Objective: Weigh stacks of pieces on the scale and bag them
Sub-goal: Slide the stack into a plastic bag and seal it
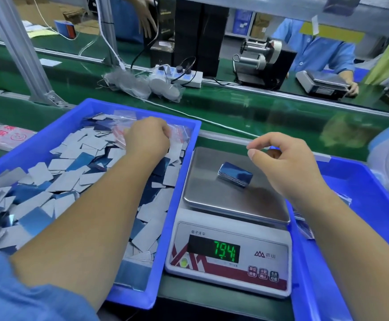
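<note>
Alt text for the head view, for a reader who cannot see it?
A stack of blue pieces sits on a digital scale while the right hand hovers above it; the left hand reaches among small bags in a blue bin of loose pieces.

The white electronic scale (229, 239) stands on the green tabletop (235, 112) between two blue plastic trays. The left blue plastic tray (184, 181) contains loose grey and blue rectangular pieces (68, 177). A stack of blue rectangular pieces (234, 174) lies on the scale's steel pan (212, 195). The right blue plastic tray (309, 274) adjoins the scale.

Two blue trays (184, 181) (342, 172), one scale (229, 239), one stack of pieces (235, 174), two hands (147, 137) (286, 165).
</note>
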### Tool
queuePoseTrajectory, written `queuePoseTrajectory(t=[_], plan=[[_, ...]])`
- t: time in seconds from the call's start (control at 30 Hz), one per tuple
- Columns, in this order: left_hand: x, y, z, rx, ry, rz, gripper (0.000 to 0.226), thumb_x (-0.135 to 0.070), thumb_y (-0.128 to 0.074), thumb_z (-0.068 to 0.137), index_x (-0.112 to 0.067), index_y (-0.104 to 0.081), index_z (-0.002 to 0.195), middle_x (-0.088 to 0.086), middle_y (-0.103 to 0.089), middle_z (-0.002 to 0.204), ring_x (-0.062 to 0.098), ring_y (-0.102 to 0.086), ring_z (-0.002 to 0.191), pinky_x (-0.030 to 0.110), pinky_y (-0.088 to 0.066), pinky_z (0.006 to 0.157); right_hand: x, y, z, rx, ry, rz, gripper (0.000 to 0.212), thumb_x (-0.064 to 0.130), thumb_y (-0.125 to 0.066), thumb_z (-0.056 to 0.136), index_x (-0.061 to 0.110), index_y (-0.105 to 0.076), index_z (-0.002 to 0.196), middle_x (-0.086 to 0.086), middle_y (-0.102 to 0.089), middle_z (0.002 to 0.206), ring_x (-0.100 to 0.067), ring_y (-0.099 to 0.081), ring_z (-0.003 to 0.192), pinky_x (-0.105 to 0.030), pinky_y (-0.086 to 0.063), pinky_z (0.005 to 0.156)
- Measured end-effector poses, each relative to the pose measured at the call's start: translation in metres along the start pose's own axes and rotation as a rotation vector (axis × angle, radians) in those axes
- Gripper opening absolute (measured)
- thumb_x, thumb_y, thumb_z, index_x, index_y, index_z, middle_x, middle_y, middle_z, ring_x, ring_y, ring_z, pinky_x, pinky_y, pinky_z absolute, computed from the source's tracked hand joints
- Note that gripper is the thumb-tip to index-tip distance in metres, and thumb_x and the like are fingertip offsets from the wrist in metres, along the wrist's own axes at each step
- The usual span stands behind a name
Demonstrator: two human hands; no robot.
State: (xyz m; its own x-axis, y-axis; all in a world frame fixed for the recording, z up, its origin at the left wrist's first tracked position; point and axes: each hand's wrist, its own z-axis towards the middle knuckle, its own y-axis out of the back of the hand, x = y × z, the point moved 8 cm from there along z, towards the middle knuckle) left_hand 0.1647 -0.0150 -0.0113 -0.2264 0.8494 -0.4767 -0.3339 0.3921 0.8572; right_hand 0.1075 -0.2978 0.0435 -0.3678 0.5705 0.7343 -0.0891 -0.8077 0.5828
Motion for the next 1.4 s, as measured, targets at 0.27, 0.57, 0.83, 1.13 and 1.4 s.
queuePoseTrajectory(t=[0.27, 0.57, 0.83, 1.13, 1.4], plan=[[0.006, 0.003, 0.001, -0.023, 0.015, -0.163, 0.044, -0.054, -0.078, 0.078, -0.020, -0.051, 0.072, -0.002, -0.061, 0.069, 0.020, -0.059, 0.071, 0.030, -0.035, 0.053, 0.000, -0.001, -0.001, 0.021, 0.015, -0.052, 0.015, 0.016, -0.067, 0.089, 0.028, -0.067, 0.080, 0.035, -0.049, 0.053, -0.001, -0.045, 0.048, -0.007, -0.033, 0.048], [-0.017, 0.033, -0.007, -0.114, -0.097, -0.278, 0.032, -0.050, -0.063, 0.092, -0.027, -0.057, 0.070, -0.013, -0.056, 0.069, 0.008, -0.051, 0.068, 0.025, -0.030, 0.052, 0.000, 0.000, 0.000, 0.017, 0.011, -0.023, 0.015, 0.015, -0.065, 0.090, 0.029, -0.066, 0.082, 0.033, -0.051, 0.054, -0.004, -0.044, 0.048, -0.008, -0.032, 0.047], [-0.113, 0.016, -0.067, 0.484, -0.506, -0.954, 0.028, -0.036, -0.079, 0.077, -0.017, -0.059, 0.076, 0.000, -0.041, 0.055, 0.011, -0.029, 0.049, 0.023, -0.024, 0.046, 0.017, -0.016, -0.006, 0.164, 0.057, 0.297, 0.018, 0.043, -0.064, 0.081, 0.038, -0.069, 0.098, 0.013, -0.065, 0.078, -0.029, -0.043, 0.060, -0.033, -0.040, 0.056], [-0.126, 0.001, -0.086, 0.743, -0.537, -1.057, 0.060, -0.059, -0.086, 0.062, -0.019, -0.053, 0.092, -0.003, -0.050, 0.050, 0.010, -0.035, 0.041, 0.020, -0.028, 0.045, 0.023, -0.028, -0.009, 0.224, -0.029, 0.647, 0.025, -0.010, -0.070, 0.081, 0.014, -0.072, 0.085, -0.002, -0.064, 0.063, -0.014, -0.050, 0.049, -0.023, -0.042, 0.044], [-0.106, 0.016, -0.068, 0.758, -0.206, -1.493, 0.072, -0.079, -0.054, 0.078, -0.013, -0.065, 0.103, 0.004, -0.056, 0.064, 0.014, -0.050, 0.053, 0.019, -0.037, 0.048, 0.013, -0.009, -0.004, 0.059, -0.144, 0.884, 0.025, -0.002, -0.066, 0.080, 0.021, -0.069, 0.071, -0.006, -0.063, 0.066, -0.019, -0.060, 0.052, -0.024, -0.047, 0.046]])
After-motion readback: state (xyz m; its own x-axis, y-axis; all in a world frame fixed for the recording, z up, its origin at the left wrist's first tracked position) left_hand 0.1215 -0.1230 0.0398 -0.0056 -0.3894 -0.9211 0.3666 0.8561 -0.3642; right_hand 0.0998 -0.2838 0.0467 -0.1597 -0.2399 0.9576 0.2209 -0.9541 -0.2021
